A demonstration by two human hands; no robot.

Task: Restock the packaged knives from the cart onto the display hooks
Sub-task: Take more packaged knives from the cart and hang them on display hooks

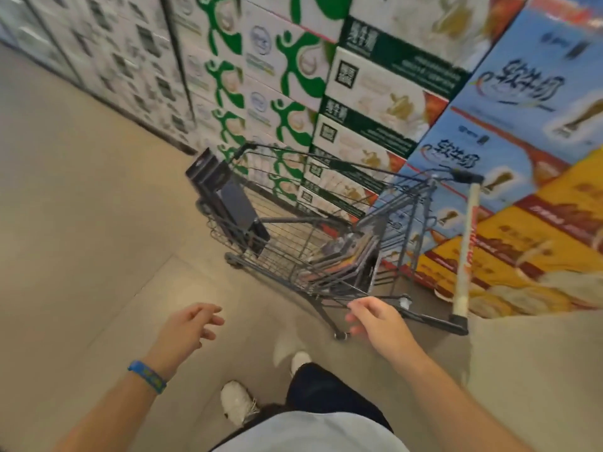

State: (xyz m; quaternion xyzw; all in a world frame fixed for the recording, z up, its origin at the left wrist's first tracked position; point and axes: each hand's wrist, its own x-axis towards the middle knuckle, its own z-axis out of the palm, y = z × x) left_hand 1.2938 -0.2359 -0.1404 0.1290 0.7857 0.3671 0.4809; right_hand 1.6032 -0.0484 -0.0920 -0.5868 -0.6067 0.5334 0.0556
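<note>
left hand [189, 324], blue wristband [146, 376] on the wrist, hangs open over the floor [81, 223], fingers loose, holding nothing. up ahead of it, tall dark boxes [225, 203] lean in the far corner of the cart [287, 230]. the packaged knives [342, 259] lie in a blurry flat stack in the basket just beyond the right hand [375, 324]. that one's open too, fingers right at the wire rim. cart handle [466, 249] and stacked cartons [391, 93] sit off to its right.

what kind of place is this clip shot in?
Most likely a supermarket or warehouse-store aisle. A wire shopping cart holds packaged goods, and printed product cartons are stacked high right behind it, on a plain tiled floor.
</note>
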